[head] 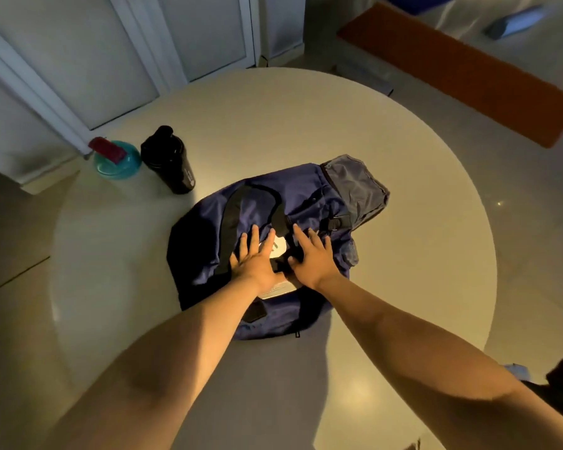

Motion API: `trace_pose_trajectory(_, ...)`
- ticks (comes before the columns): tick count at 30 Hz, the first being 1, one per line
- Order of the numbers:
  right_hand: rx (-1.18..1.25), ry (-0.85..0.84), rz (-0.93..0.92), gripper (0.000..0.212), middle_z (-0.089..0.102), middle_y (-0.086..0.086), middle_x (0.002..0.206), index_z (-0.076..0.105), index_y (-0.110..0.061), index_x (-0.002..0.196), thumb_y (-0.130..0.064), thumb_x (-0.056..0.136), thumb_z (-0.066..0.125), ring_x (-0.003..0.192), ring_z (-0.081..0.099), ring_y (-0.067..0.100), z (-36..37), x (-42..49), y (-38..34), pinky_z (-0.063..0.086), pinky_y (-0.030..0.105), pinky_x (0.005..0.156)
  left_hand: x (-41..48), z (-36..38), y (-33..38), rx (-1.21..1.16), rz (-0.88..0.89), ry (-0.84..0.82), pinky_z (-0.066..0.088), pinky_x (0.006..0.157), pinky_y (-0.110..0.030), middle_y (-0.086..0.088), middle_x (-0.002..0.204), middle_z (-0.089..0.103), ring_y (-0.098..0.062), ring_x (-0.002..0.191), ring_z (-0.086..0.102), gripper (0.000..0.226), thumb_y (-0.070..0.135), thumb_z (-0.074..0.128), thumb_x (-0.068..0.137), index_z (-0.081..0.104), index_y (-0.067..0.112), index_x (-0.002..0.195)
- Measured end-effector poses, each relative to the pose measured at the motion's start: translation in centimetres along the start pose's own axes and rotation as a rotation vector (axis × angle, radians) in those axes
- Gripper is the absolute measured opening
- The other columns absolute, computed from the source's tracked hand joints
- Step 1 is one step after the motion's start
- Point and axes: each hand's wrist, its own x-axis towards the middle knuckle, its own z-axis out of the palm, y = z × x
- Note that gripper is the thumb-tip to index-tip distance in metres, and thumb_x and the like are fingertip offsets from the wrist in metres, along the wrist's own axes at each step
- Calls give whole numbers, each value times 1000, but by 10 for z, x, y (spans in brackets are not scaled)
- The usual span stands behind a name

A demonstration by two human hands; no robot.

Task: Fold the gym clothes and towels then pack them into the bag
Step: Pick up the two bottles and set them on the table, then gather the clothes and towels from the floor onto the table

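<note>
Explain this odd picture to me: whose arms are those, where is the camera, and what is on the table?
There is no machine here. A person wears a wide-angle camera on the head, looking down, so the two arms are their own. The left hand and the right hand lie flat with straight fingers, pressing on top of a dark blue bag that sits on a round pale table. Neither hand grips anything. Something white shows between the hands; I cannot tell what it is. Near the table's far left edge stand a black bottle and a teal bottle with a red lid.
</note>
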Motion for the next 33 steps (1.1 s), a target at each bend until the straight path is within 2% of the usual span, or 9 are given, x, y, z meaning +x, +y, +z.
trace_pose_trajectory(2, 18, 40, -58, 74, 17, 18, 164, 11, -26, 160, -27, 99, 54, 154, 4, 31, -2, 17, -6, -4, 44, 124, 10, -9, -5, 33, -54, 60, 6, 123, -50, 0, 165, -28, -27, 154, -18, 105, 57, 64, 90, -14, 37, 158)
trace_pose_trajectory(4, 60, 87, -74, 67, 24, 19, 161, 25, -20, 158, -23, 99, 57, 151, 15, 36, -7, 23, -13, 12, 44, 124, 13, -17, -4, 3, -83, 123, 7, 125, -48, -4, 166, -22, -30, 154, -12, 96, 49, 62, 94, -5, 30, 161)
trace_pose_trajectory(7, 53, 223, -54, 49, 43, 18, 146, 47, -10, 147, -18, 99, 55, 138, 34, 39, -20, 2, -16, 35, 45, 111, -3, -22, 11, -152, -45, 291, 16, 122, -46, -9, 168, -3, -32, 152, 3, 79, 29, 60, 95, 16, 20, 160)
trace_pose_trajectory(9, 46, 277, -17, 44, 47, 18, 140, 51, -9, 143, -16, 99, 52, 133, 36, 39, -29, -27, -5, 40, 47, 105, -22, -17, 33, -206, 27, 398, 24, 119, -44, -7, 164, 15, -32, 147, 16, 71, 24, 60, 94, 28, 19, 157)
trace_pose_trajectory(11, 30, 304, 31, 42, 50, 18, 136, 53, -10, 140, -15, 99, 52, 130, 37, 39, -40, -61, 16, 40, 45, 103, -43, -7, 63, -189, 144, 412, 29, 115, -44, -4, 159, 26, -31, 143, 23, 62, 24, 60, 95, 37, 21, 152)
trace_pose_trajectory(16, 7, 311, 263, 44, 48, 14, 143, 49, -14, 144, -20, 100, 49, 136, 34, 34, -69, -160, 104, 39, 39, 101, -87, 41, 174, -121, 391, 214, 32, 112, -43, -2, 154, 35, -30, 138, 32, 51, 24, 54, 98, 43, 23, 148)
trace_pose_trajectory(19, 47, 326, 391, 48, 47, 13, 144, 44, -14, 148, -21, 101, 48, 137, 33, 33, -84, -220, 169, 35, 36, 105, -111, 78, 254, -81, 502, 112, 30, 112, -38, 1, 154, 36, -26, 138, 32, 49, 25, 52, 98, 44, 27, 147)
trace_pose_trajectory(23, 124, 393, 539, 48, 46, 12, 145, 42, -16, 149, -23, 102, 47, 136, 34, 31, -101, -291, 252, 34, 35, 107, -143, 128, 354, 9, 621, 21, 35, 112, -40, 0, 154, 37, -26, 139, 34, 51, 25, 55, 97, 43, 27, 147)
trace_pose_trajectory(33, 321, 500, 963, 48, 42, 14, 145, 41, -18, 149, -26, 102, 47, 134, 35, 34, -114, -468, 481, 40, 41, 102, -224, 324, 570, 243, 916, -287, 35, 112, -36, -2, 155, 36, -26, 135, 37, 56, 23, 53, 97, 39, 23, 151)
